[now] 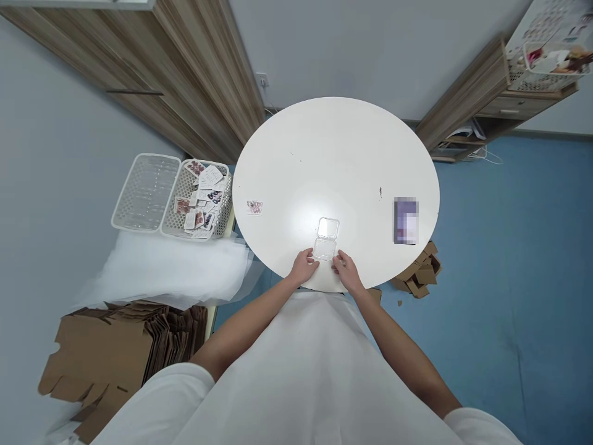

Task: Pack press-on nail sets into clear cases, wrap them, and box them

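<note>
A clear plastic case (325,249) lies unfolded on the white round table (333,142), near the edge closest to me. Its transparent lid (328,228) is tipped back, away from my body. My left hand (304,266) is beside the case's left side, thumb and fingers apart. On the opposite side, my right hand (345,271) has its fingers curved and parted by the near right corner. Fingertips of both hands come right up to the case; whether they touch it is too small to tell. No contents can be made out inside the case.
A small sheet of pinkish press-on nails (254,207) lies at the table's left. A blurred purple box (406,221) is on the right. Left of the table, a white basket (221,227) holds cards of nails. Flattened cardboard boxes (106,346) are stacked below white plastic sheets (176,266).
</note>
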Action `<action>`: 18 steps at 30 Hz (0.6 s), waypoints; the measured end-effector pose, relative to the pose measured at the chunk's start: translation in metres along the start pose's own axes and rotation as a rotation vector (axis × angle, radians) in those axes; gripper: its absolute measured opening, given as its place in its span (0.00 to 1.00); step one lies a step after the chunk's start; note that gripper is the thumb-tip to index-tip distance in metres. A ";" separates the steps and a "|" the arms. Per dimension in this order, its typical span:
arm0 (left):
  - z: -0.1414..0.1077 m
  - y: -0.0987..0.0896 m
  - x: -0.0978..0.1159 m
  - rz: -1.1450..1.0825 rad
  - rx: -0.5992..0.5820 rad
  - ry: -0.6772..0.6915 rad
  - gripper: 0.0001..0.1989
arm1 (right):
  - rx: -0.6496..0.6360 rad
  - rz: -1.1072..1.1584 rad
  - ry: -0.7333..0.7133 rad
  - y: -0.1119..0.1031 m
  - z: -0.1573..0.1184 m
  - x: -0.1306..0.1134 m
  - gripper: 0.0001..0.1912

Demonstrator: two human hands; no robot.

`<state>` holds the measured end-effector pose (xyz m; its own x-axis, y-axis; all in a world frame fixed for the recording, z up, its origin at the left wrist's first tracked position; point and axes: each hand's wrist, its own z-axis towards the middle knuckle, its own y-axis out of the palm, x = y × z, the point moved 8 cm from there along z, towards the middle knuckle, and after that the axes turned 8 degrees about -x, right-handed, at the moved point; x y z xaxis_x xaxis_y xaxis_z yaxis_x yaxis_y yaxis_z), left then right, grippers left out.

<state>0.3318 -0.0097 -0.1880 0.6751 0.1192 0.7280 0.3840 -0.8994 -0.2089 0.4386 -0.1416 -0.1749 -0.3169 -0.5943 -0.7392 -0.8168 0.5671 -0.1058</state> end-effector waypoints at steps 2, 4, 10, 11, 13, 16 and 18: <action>0.000 0.001 -0.001 -0.034 0.006 -0.001 0.27 | -0.014 0.050 -0.006 0.002 0.001 -0.002 0.31; 0.003 0.002 0.003 -0.055 0.015 0.015 0.26 | -0.004 0.049 -0.027 0.001 0.005 -0.007 0.29; 0.016 -0.002 0.022 -0.035 0.050 0.062 0.24 | -0.009 -0.033 -0.141 -0.001 0.017 -0.036 0.24; 0.018 -0.002 0.024 -0.032 0.049 0.061 0.23 | -0.030 -0.041 -0.171 -0.001 0.017 -0.042 0.23; 0.020 -0.002 0.027 -0.029 0.054 0.062 0.22 | -0.061 -0.055 -0.213 0.000 0.017 -0.051 0.20; 0.020 -0.002 0.030 -0.011 0.066 0.070 0.21 | -0.056 -0.087 -0.240 -0.002 0.016 -0.058 0.19; 0.019 -0.002 0.030 -0.003 0.073 0.064 0.23 | -0.055 -0.114 -0.240 -0.002 0.016 -0.057 0.19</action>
<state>0.3632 0.0038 -0.1784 0.6331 0.0922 0.7685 0.4319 -0.8660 -0.2520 0.4659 -0.0991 -0.1432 -0.1036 -0.4966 -0.8618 -0.8675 0.4689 -0.1659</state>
